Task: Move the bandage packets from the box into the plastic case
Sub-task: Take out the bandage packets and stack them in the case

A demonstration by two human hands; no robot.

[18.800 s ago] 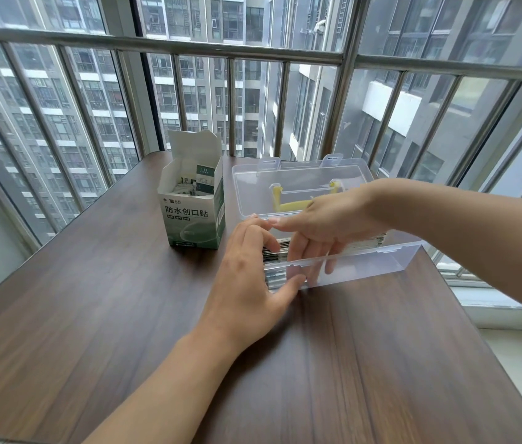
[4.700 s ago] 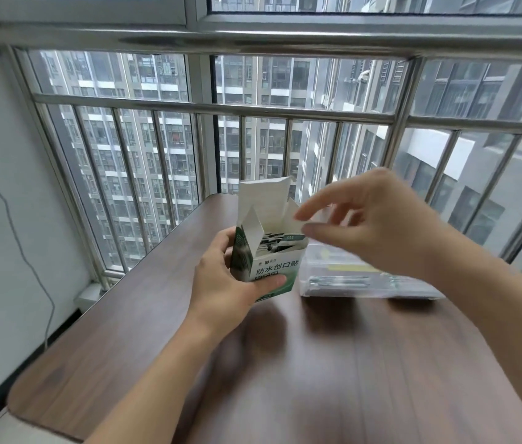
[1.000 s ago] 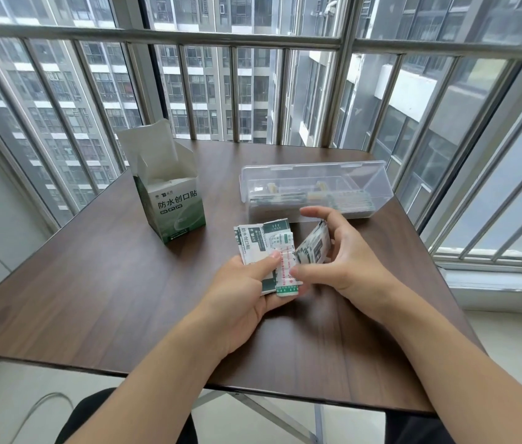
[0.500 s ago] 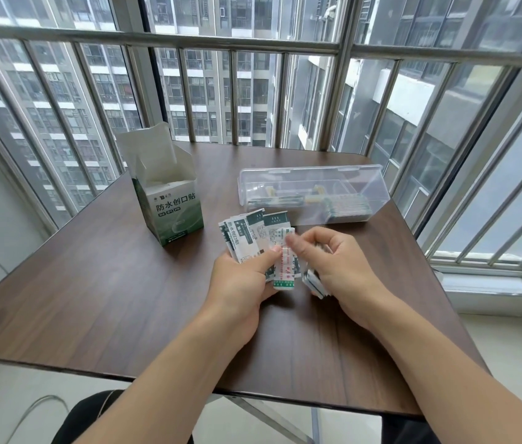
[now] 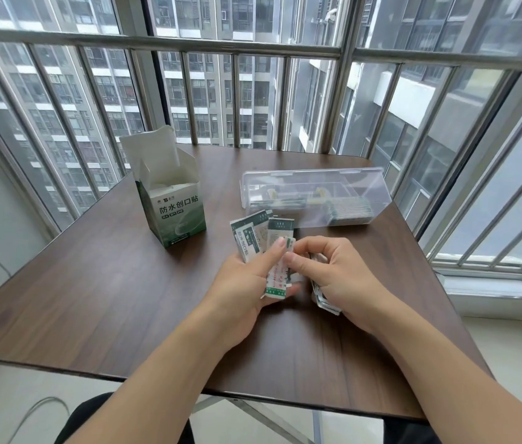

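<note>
Compared with half a second earlier, we see the left hand [image 5: 247, 283] still gripping the fanned bandage packets [image 5: 255, 238] under its thumb, now a little farther right; the right hand [image 5: 333, 270] stays curled round a second small stack [image 5: 325, 299], its thumb meeting the fan; the open bandage box [image 5: 173, 203] and the closed clear plastic case [image 5: 314, 197] have not moved; more packets lie inside the case at its right end. The right hand hides most of its stack; we cannot read the small print on the packets. Everything sits on a dark wood-grain table [image 5: 93, 299] beside a barred window [image 5: 237, 49] facing tower blocks.
</note>
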